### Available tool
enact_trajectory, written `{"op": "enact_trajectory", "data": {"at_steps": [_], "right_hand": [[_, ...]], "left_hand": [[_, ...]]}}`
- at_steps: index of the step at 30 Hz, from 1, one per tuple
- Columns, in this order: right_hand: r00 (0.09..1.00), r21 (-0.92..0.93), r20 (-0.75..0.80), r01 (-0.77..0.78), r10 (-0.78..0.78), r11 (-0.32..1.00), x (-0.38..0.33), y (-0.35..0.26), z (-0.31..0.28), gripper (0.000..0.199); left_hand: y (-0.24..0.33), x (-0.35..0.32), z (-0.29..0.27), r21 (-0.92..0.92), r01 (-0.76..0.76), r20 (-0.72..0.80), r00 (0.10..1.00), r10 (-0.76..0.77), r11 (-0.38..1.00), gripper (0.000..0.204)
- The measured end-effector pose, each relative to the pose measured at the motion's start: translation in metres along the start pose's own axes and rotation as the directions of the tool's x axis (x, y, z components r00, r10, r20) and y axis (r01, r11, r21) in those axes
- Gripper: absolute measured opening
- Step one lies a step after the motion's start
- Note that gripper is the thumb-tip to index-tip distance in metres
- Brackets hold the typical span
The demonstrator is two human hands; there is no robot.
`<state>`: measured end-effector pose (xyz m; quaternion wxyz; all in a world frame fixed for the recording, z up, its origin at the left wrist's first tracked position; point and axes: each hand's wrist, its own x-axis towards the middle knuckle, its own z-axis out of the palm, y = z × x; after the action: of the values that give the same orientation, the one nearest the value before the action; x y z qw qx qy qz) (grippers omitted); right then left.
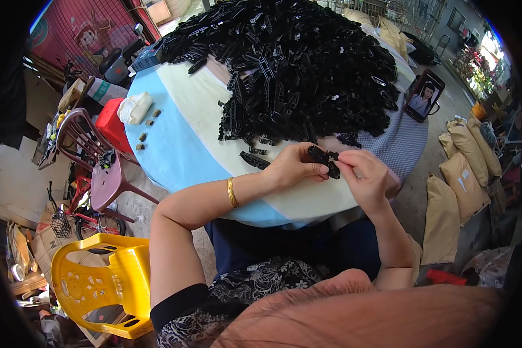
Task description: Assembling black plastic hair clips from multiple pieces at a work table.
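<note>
Near the table's front edge, my left hand (292,169) is closed round a small black plastic part (321,154), with the thumb along its near side. My right hand (366,177) pinches the right end of the same part between thumb and fingertips; its exact kind is too small to make out. Just beyond both hands spreads a large heap of black plastic parts (313,75), many of them long and slotted. One loose slotted black piece (254,160) lies beside my left hand, apart from the heap.
A striped cloth (177,98) covers the round table. A phone (424,97) leans at its right edge. At left lie a white plastic bag (135,108) and several small brown lumps (142,137). Around stand a pink chair (107,184), a yellow chair (127,272) and stuffed sacks (464,182).
</note>
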<state>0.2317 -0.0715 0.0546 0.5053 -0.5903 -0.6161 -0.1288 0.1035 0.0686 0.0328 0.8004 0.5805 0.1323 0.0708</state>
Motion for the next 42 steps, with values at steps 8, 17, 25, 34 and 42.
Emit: {"op": "enact_trajectory", "data": {"at_steps": [8, 17, 25, 34, 42], "right_hand": [[0.977, -0.199, 0.121, 0.195, -0.173, 0.960, -0.003, -0.010, 0.002, 0.015], [0.949, 0.195, 0.056, -0.315, 0.310, 0.929, -0.004, -0.010, -0.002, 0.011], [0.961, 0.003, 0.138, 0.240, -0.238, 0.971, 0.009, -0.003, -0.008, 0.021], [0.904, -0.148, 0.261, 0.384, -0.339, 0.911, 0.003, -0.005, -0.010, 0.025], [0.897, 0.040, 0.401, -0.220, 0.186, 0.975, 0.001, -0.009, -0.015, 0.026]], "left_hand": [[-0.005, 0.001, -0.003, 0.048, -0.031, -0.009, 0.999, 0.032, 0.998, 0.032], [-0.003, 0.001, -0.002, -0.018, -0.095, 0.095, 0.991, 0.097, 0.995, 0.028], [0.010, -0.006, -0.003, -0.319, 0.194, 0.190, 0.972, -0.138, 0.928, 0.030], [0.009, -0.004, -0.007, -0.015, 0.235, 0.166, 0.959, -0.229, 0.972, 0.031], [0.007, -0.011, -0.005, 0.435, -0.141, 0.300, 0.954, 0.005, 0.889, 0.036]]}}
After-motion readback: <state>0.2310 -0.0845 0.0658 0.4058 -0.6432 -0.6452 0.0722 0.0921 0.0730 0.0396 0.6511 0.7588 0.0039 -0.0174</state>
